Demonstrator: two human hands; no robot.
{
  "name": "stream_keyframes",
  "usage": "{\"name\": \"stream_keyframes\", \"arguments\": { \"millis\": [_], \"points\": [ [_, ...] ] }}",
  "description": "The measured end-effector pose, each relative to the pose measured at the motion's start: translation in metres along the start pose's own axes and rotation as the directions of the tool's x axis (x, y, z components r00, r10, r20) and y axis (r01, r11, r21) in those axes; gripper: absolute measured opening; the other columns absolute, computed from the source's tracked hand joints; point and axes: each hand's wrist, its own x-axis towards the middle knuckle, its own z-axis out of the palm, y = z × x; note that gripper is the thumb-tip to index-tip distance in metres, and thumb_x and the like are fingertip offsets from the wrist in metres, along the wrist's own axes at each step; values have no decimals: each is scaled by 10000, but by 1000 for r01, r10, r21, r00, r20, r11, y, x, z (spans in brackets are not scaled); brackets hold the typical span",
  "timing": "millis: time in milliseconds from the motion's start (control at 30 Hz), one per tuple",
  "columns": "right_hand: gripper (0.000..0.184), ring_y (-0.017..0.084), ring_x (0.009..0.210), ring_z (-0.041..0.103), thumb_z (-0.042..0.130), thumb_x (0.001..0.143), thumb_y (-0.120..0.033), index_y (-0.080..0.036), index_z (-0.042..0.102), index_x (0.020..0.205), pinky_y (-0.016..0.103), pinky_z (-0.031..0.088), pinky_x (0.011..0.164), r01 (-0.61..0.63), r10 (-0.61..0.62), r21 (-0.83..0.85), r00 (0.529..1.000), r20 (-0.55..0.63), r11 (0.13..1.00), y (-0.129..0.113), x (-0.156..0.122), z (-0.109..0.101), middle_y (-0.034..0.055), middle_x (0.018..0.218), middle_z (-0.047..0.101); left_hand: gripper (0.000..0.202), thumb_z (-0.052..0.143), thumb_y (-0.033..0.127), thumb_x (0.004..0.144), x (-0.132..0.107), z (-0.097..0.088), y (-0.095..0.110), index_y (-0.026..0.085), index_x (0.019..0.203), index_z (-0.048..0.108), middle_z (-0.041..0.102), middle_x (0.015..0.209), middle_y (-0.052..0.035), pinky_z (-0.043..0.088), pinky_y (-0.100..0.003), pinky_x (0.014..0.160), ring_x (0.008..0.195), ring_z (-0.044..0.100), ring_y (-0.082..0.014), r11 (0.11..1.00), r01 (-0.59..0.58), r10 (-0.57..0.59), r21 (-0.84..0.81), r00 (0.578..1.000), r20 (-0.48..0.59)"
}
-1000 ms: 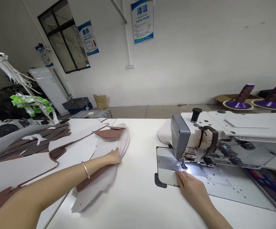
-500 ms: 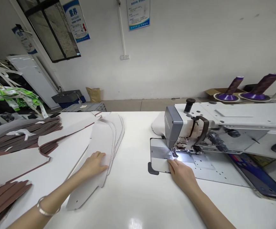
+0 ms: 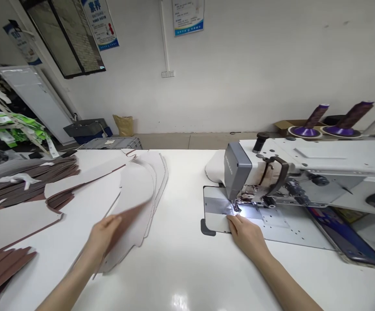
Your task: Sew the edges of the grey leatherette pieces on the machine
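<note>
My left hand (image 3: 105,231) is closed on the edge of the top cut panel (image 3: 135,181), white on its upper face. That edge is lifted and curled, so the brown underside shows beside my fingers. More panels of the same shape lie fanned out beneath it on the white table. At the sewing machine (image 3: 237,170), my right hand (image 3: 247,235) lies with its fingertips on the near edge of the metal plate (image 3: 215,220), just in front of the lit presser foot (image 3: 237,207). Its fingers are stretched forward, and nothing shows in them.
Brown and white cut pieces (image 3: 9,268) lie at the left, with a bundle of dark strips (image 3: 35,177) behind. A phone (image 3: 349,237) leans under the machine arm. Two thread cones (image 3: 316,121) stand behind it. A grey crate (image 3: 109,143) is beyond the table.
My left hand has moved left and taken hold of the top panel, lifting its edge so the brown underside shows. My right hand has stayed at the plate. The view has shifted slightly.
</note>
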Motion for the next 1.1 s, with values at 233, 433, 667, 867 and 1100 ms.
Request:
{"name": "stream_keyframes", "arguments": {
  "millis": [233, 433, 667, 867, 1100],
  "points": [
    [472, 160, 582, 612, 323, 922, -493, -171, 607, 728, 266, 469, 603, -430, 224, 554, 889, 400, 713, -34, 19, -32, 34, 609, 628, 310, 483, 462, 751, -4, 128, 89, 182, 682, 598, 608, 642, -11, 452, -275, 629, 655, 555, -174, 971, -215, 238, -108, 921, 309],
    [471, 209, 717, 652, 439, 877, -550, -142, 634, 748, 259, 441, 575, -608, 458, 157, 721, 520, 778, -36, 25, -55, 115, 791, 688, 342, 398, 337, 814, -40, 244, 109, 157, 850, 687, 693, 886, -68, 488, -320, 787, 856, 614, -205, 923, -347, 354, -163, 605, 714],
    [217, 230, 887, 649, 441, 864, -139, -116, 629, 971, 294, 440, 694, -459, 444, -85, 772, 455, 884, -20, 15, -62, 147, 951, 684, 584, 348, 14, 750, -56, 266, 97, 186, 1281, 520, 454, 1402, -73, 376, -449, 962, 1189, 422, -264, 458, -888, 673, -47, 311, 671],
    [256, 237, 855, 638, 339, 899, -90, -111, 568, 1011, 322, 441, 670, -430, 465, -178, 801, 376, 885, -24, 13, -52, 143, 937, 657, 543, 317, 10, 789, -54, 280, 119, 166, 1273, 508, 532, 1268, -135, 401, -405, 807, 1057, 487, -271, 250, -949, 645, 193, 312, 697],
    [186, 196, 834, 565, 359, 901, -77, -160, 525, 906, 267, 386, 603, -251, 318, -243, 901, 294, 937, -12, -8, -33, 87, 885, 594, 434, 284, 51, 850, -50, 295, 120, 143, 1171, 560, 592, 1074, -129, 421, -380, 825, 980, 513, -246, 252, -956, 695, 152, 288, 659]
  ]
}}
